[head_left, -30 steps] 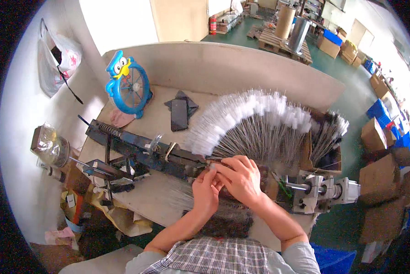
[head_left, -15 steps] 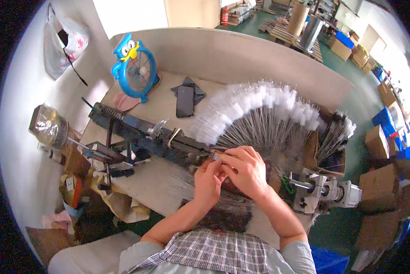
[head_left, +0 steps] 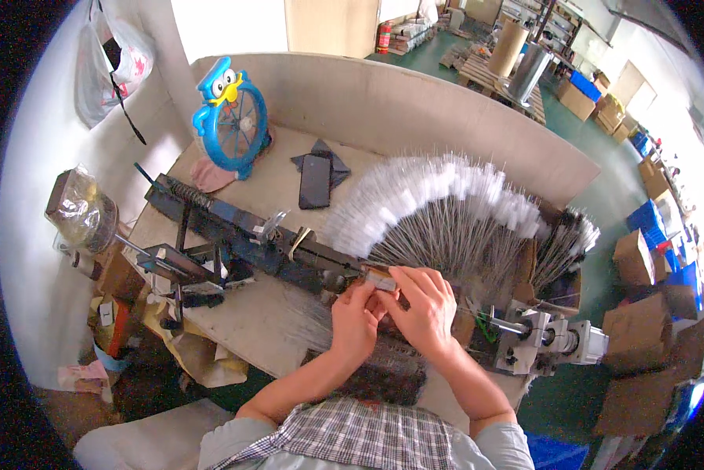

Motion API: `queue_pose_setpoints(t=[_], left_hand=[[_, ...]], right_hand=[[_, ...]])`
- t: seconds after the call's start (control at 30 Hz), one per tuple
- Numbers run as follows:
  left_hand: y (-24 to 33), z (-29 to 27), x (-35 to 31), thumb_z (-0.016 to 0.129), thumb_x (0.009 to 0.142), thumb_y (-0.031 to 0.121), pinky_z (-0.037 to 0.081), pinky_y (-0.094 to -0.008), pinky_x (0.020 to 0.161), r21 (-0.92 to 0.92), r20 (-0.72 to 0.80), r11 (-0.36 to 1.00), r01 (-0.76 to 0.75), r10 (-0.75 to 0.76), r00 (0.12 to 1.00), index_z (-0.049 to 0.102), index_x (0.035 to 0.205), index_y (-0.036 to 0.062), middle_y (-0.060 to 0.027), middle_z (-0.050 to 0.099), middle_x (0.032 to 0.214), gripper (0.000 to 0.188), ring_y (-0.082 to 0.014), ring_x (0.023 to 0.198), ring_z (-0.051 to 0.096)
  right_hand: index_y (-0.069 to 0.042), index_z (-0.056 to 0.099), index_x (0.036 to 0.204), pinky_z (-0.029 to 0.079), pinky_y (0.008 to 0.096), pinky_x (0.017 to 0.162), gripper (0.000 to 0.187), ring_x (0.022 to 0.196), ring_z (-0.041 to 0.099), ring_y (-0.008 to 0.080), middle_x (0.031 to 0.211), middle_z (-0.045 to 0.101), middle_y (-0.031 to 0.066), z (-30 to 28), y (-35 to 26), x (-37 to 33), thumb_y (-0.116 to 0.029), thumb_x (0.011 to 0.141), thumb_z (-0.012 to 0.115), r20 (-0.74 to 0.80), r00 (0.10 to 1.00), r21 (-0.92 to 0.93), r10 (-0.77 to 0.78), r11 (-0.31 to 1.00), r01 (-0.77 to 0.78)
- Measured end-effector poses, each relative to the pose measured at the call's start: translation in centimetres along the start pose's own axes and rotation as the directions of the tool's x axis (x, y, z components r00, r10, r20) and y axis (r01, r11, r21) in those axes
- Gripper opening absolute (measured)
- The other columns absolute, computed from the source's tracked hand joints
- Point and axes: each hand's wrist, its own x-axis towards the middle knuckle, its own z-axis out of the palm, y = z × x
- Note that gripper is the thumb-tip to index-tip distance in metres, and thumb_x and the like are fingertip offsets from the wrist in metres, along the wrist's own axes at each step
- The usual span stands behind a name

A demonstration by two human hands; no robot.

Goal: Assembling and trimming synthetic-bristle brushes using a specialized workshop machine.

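Note:
My left hand (head_left: 355, 319) and my right hand (head_left: 426, 312) meet at the right end of a long dark metal rail (head_left: 246, 227). Both are closed, thumbs and fingertips drawn together. Between them, a small pale rectangular piece (head_left: 381, 280) shows at the fingertips. It seems pinched by the right hand, while the left fingers lie just below its near end. What the left fingers hold is hidden. Just beyond the hands fans a large heap of thin wire brushes (head_left: 446, 192) with white bristle tips and twisted wire stems.
A motor unit with a shaft (head_left: 551, 341) stands to the right. More brushes (head_left: 567, 247) fill a cardboard box. Farther left are a phone (head_left: 315, 180) on a dark cloth, a blue duck-shaped fan (head_left: 234, 117) and a lamp-like fixture (head_left: 81, 211). A low panel (head_left: 414, 98) edges the table.
My right fingers have shifted slightly, and the pale piece shows more fully between my hands. The whole view has tilted a little.

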Motion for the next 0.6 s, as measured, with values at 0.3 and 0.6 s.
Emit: queue_pose_setpoints(t=[0.3, 0.6], left_hand=[[0.0, 0.6, -0.1, 0.050, 0.090, 0.014, 0.050, -0.0311, 0.076, -0.031, -0.058, 0.998, -0.048, 0.046, 0.997, 0.056, 0.099, 0.0002, -0.0096, 0.061, 0.093, 0.018, -0.0184, 0.082, 0.061], [-0.2, -0.1, 0.3, 0.050, 0.089, 0.013, 0.050, -0.0298, 0.073, -0.071, -0.047, 0.997, 0.027, -0.031, 0.998, 0.056, 0.099, -0.0003, -0.0087, 0.061, 0.092, 0.017, -0.0172, 0.082, 0.060]], right_hand=[[-0.011, 0.068, 0.091, 0.046, 0.0343, 0.074, 0.027, 0.087, 0.058, 0.0223, 0.099, 0.063, 0.0024, -0.2, 0.1, -0.1, -0.015, 0.065, 0.073, -0.001, 0.999, -0.012, -0.045, 0.999, 0.045], [-0.014, 0.066, 0.097, 0.045, 0.0344, 0.074, 0.030, 0.088, 0.058, 0.0196, 0.100, 0.062, 0.0004, 0.7, 0.0, 0.3, -0.019, 0.067, 0.070, -0.003, 1.000, 0.012, 0.024, 1.000, -0.024]])
